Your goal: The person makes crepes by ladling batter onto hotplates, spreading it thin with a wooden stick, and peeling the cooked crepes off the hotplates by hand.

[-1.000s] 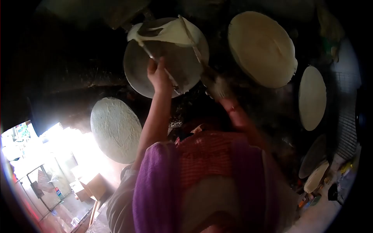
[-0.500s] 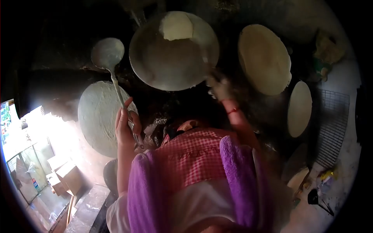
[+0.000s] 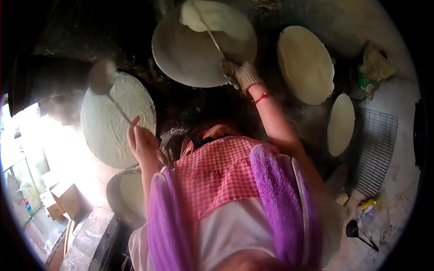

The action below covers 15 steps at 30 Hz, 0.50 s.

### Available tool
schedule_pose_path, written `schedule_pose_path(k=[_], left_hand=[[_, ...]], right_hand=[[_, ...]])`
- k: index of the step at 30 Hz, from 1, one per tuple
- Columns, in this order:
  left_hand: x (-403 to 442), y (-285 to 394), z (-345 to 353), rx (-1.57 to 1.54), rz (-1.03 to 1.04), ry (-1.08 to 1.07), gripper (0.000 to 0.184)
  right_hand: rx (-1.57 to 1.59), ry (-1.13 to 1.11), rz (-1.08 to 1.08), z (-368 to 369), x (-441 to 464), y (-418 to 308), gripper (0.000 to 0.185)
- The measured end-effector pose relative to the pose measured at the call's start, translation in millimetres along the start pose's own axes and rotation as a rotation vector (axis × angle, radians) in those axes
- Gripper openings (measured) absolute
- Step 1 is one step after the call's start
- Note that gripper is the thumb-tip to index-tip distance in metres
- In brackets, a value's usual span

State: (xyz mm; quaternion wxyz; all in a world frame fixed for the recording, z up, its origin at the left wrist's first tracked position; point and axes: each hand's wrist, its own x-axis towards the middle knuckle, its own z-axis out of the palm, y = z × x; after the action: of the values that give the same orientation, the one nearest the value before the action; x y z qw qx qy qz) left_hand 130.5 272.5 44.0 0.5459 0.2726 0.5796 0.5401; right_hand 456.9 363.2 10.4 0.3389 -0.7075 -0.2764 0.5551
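Observation:
My left hand [image 3: 143, 142] is closed around the handle of a ladle [image 3: 102, 77]. Its bowl is blurred and hangs over the upper left edge of a round surface [image 3: 115, 126] coated in something pale and streaky. My right hand [image 3: 239, 74], in a worn knitted glove, grips a thin stick-like spreader [image 3: 214, 41]. The spreader's far end reaches into pale batter [image 3: 226, 17], which lies on the far part of a round griddle [image 3: 190, 58]. Whether that end is flat or bladed is hidden.
To the right are a large round with a pale sheet on it [image 3: 306, 65] and a smaller pale round [image 3: 341, 125]. Beyond them stands a wire rack [image 3: 375, 151]. A pot [image 3: 118, 192] with pale contents sits at lower left, near cardboard boxes [image 3: 70, 198].
The ladle has swung left and down, over the pale round. My right hand has moved left and up over the griddle with the spreader. The batter patch has become wider.

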Motion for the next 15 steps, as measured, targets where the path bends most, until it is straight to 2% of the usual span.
schedule_pose_path(k=[3, 4, 5, 7, 8, 9, 11, 12, 13, 15], left_hand=[[-9.3, 6.4, 4.0, -0.104, 0.143, 0.097, 0.03], [-9.6, 5.4, 3.5, -0.091, 0.174, 0.109, 0.03], [-12.4, 3.2, 4.8, -0.07, 0.198, 0.125, 0.03], [-19.8, -3.7, 21.9, 0.036, 0.241, 0.175, 0.03], [-23.1, -7.0, 26.3, -0.035, 0.216, 0.129, 0.029], [-26.9, -8.9, 34.6, -0.042, 0.21, 0.152, 0.028], [-38.0, -1.3, 51.2, -0.091, 0.197, 0.179, 0.028], [-40.9, 3.1, 58.3, -0.103, 0.221, 0.185, 0.028], [-45.6, 5.4, 62.8, -0.087, 0.242, 0.206, 0.028], [-58.9, 1.2, 66.7, -0.062, 0.265, 0.269, 0.028]], right_hand=[[0.139, -0.026, -0.097, -47.5, -12.7, 6.2, 0.045], [0.193, 0.125, -0.212, -50.1, -8.9, 9.4, 0.042], [0.185, 0.102, -0.22, -55.2, 1.6, 8.6, 0.042], [0.283, -0.074, -0.082, -60.1, 10.7, 14.8, 0.039], [0.266, -0.065, -0.008, -40.4, 18.7, 11.2, 0.038], [0.198, -0.199, 0.053, -33.2, 17.0, 3.9, 0.032], [0.08, -0.256, 0.018, -29.0, 14.2, -2.1, 0.028], [0.276, -0.313, -0.095, -42.1, 19.0, 7.5, 0.024], [0.046, -0.219, -0.077, -63.6, 8.7, -2.8, 0.026], [-0.082, -0.094, -0.168, -98.6, 15.0, -5.5, 0.03]])
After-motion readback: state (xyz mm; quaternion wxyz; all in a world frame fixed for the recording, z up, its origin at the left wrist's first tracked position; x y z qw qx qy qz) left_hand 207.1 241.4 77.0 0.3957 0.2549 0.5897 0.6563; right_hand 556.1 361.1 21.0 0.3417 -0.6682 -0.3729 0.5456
